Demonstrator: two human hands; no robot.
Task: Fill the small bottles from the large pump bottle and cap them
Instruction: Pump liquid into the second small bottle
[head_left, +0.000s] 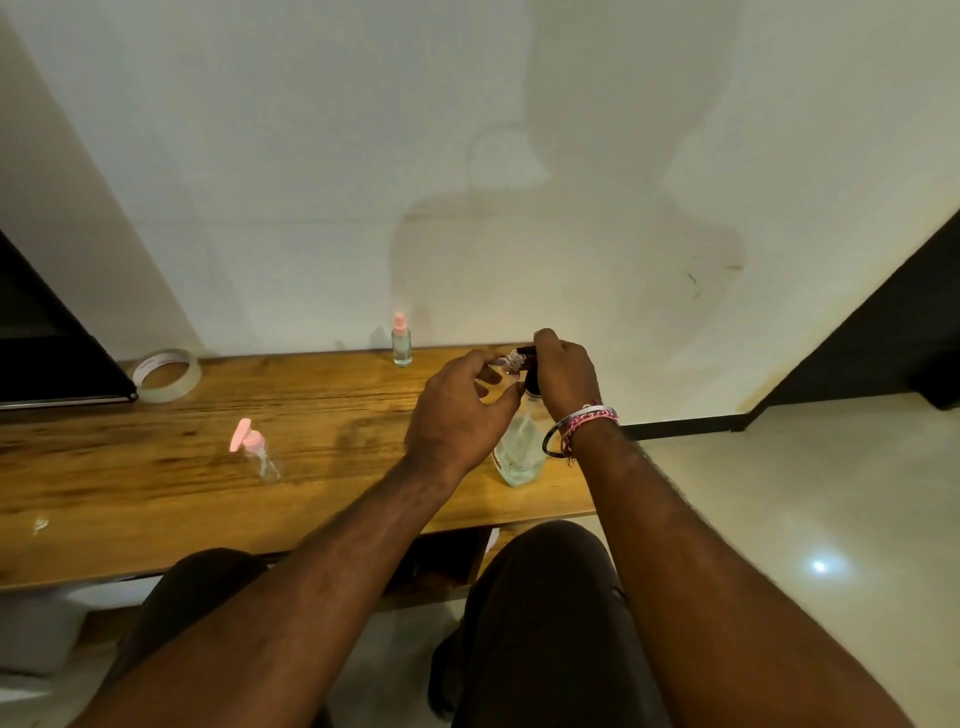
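wooden table (130, 499), bottles (402, 340), tape roll (167, 375)

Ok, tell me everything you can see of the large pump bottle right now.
The large pump bottle is clear, plastic or glass, and stands upright near the wooden table's front right edge, holding pale liquid. Its black pump head is at the top, mostly covered by the right hand, which presses or grips it. The left hand holds a small clear bottle at the spout. Its liquid level is unclear.

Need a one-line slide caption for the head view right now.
Left hand holds a small bottle at the pump bottle's black head, gripped by the right hand, on a wooden table.
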